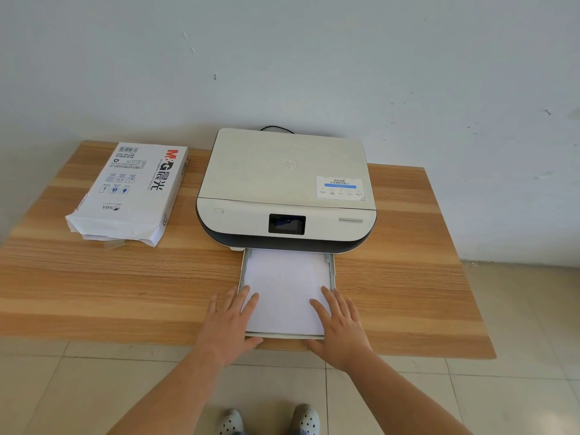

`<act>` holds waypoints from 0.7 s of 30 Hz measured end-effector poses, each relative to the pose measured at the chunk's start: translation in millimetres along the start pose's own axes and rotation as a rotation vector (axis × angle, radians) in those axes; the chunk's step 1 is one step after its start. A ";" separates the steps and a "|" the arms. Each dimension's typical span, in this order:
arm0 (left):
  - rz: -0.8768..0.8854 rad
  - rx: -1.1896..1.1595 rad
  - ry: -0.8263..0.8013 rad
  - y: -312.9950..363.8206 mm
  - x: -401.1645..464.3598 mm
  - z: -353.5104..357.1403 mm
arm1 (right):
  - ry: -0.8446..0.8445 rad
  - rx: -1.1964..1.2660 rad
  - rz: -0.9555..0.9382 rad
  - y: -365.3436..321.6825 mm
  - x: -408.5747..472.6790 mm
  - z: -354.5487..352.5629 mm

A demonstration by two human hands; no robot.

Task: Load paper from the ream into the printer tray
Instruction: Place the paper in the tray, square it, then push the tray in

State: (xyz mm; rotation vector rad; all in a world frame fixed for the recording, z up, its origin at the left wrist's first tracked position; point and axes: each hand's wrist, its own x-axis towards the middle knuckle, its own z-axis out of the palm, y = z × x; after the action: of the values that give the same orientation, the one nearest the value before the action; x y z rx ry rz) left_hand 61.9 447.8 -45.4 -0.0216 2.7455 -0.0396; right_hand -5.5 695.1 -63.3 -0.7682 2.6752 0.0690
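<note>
A cream-white flatbed printer with a dark band around its base (286, 189) sits toward the back of a light wooden table with striped grain (94, 287), its small dark screen facing the person. From its front a pale grey plastic paper tray (331, 268) is pulled out toward the table's near edge, and a stack of plain white paper (284, 290) lies flat inside it, filling the space between the side walls.

The person's left hand (230, 324) rests palm down on the tray's near left corner – fingers spread and extended, their tips lying on the paper and the tray wall, the thumb curled against the tray's front lip. The right hand (340, 328) mirrors it at the near right corner, fingers likewise splayed flat on the sheet, thumb at the front edge. Neither hand grips anything.

Well to the left of the printer lies the white paper-wrapped ream with red and black lettering (131, 191), flat on the table – its near end is torn open and sheet edges show there
</note>
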 end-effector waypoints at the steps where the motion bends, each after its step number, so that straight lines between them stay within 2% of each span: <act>1: 0.001 0.000 -0.002 -0.1 0.9 -0.7 | 0.014 0.001 -0.006 1.0 0.3 -0.8; 21: -0.034 -0.027 0.070 -4.8 21.9 -8.5 | -0.003 0.040 0.048 3.8 19.0 -16.4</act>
State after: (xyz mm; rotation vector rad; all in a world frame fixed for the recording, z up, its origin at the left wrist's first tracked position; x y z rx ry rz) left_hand 38.4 442.7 -45.8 -0.0761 2.8154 -0.0127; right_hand -27.8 686.4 -54.8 -0.6913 2.6844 0.0291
